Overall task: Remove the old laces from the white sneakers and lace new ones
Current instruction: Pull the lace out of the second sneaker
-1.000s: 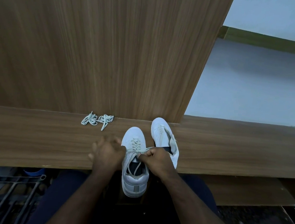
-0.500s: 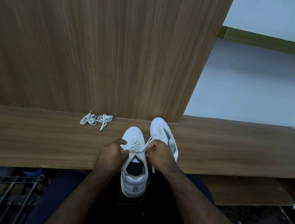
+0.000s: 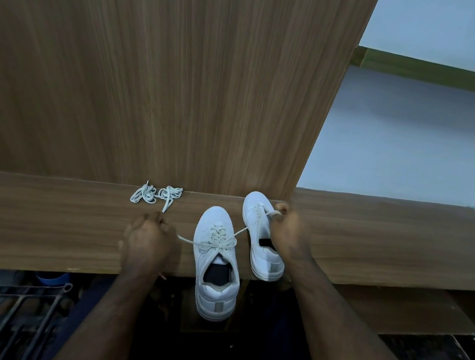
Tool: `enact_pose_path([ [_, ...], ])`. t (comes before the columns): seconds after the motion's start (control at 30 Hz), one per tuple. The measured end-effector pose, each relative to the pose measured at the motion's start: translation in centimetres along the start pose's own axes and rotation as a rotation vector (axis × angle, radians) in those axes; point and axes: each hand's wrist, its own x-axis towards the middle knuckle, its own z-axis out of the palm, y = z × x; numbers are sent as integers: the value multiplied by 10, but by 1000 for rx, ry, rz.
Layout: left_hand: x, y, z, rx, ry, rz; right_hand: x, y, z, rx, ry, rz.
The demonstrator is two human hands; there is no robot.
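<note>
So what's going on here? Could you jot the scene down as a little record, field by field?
Surface: wooden shelf in front of a wooden panel
Near sneaker: white, partly laced, heel hanging over the shelf edge
Far sneaker: white, beside it on the right
Lace: threaded through the near sneaker, both ends pulled outward
Left hand: grips the lace's left end
Right hand: pinches the lace's right end over the far sneaker
Loose laces: bundled at the back of the shelf, untouched
</note>
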Motion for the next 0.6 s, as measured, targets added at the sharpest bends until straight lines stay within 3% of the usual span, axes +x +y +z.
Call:
enact_pose_path([
  [0.07, -7, 9, 7, -34, -121, 52, -9, 3, 12, -141, -59, -205],
  [0.17, -20, 15, 21, -143, -356, 175, -23, -4, 29, -156, -257, -420],
  [0.3, -32, 17, 27, -81, -356, 270, -29, -6, 39, -271, -489, -398],
  [0.4, -30, 16, 29, -48, -305, 252, -26, -6, 37, -281, -482, -351],
  [0.6, -5, -2, 11, -47, -183, 80, -1, 1, 14, -270, -301, -243],
])
